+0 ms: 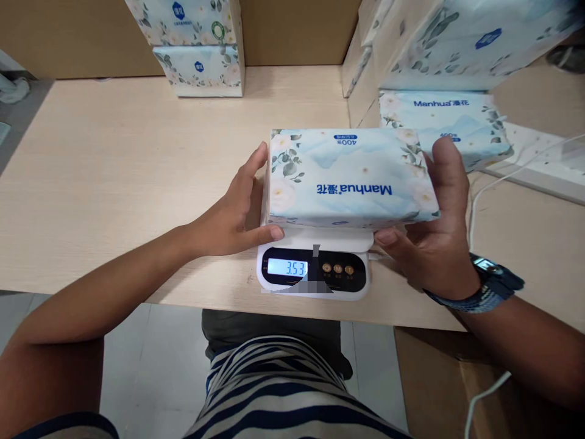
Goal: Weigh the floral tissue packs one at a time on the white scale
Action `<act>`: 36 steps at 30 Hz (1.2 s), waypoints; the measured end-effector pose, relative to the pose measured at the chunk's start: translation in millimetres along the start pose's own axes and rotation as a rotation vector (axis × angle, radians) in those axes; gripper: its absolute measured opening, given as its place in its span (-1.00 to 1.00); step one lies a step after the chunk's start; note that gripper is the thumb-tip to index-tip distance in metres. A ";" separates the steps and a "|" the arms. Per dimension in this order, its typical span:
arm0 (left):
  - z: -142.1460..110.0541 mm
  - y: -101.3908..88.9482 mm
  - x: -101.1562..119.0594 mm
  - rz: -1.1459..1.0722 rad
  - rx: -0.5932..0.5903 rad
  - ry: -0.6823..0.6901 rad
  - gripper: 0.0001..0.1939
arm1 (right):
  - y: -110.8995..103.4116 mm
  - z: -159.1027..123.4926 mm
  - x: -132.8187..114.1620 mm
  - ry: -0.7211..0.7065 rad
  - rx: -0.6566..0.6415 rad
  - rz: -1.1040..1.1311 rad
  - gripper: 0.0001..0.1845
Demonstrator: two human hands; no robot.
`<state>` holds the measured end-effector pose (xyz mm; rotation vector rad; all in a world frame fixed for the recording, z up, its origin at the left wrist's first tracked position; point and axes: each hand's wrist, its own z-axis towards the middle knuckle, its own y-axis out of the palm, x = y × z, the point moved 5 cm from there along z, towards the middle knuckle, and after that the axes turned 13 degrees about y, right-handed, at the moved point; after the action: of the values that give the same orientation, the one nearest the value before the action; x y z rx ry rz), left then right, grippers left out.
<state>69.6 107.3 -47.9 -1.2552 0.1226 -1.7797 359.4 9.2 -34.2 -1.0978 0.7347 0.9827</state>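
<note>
A pale blue tissue pack [350,174] with a floral print and upside-down "Manhua" lettering is over a white digital kitchen scale [361,241]. It covers most of the weighing plate; whether it rests its full weight there I cannot tell. My left hand [228,213] holds the pack's left end, thumb at the front corner and fingers along the side. Around the right end is my right hand [441,225], its thumb below the front edge. The lit display [287,267] shows the digits 3, 5, 3. A watch [489,280] is on my right wrist.
Stacked tissue packs [201,70] stand at the back left of the wooden table [114,158]. More packs are piled at the back right, with one pack [443,113] lying just behind my right hand. A white cable [475,201] runs along the right side.
</note>
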 end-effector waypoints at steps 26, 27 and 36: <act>5.4 2.6 -0.4 0.075 -0.018 0.172 0.28 | -4.4 0.2 15.2 -0.150 0.007 -0.100 0.37; 5.2 2.5 -0.8 0.073 -0.014 0.176 0.28 | -4.9 0.8 17.0 -0.162 0.008 -0.108 0.37; 6.0 0.7 -1.2 0.089 0.005 0.182 0.27 | -3.1 -0.8 11.1 -0.118 0.017 -0.091 0.31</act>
<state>74.8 110.2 -46.3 -1.0663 0.2729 -1.8128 366.7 11.1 -43.0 -1.0407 0.5911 0.9535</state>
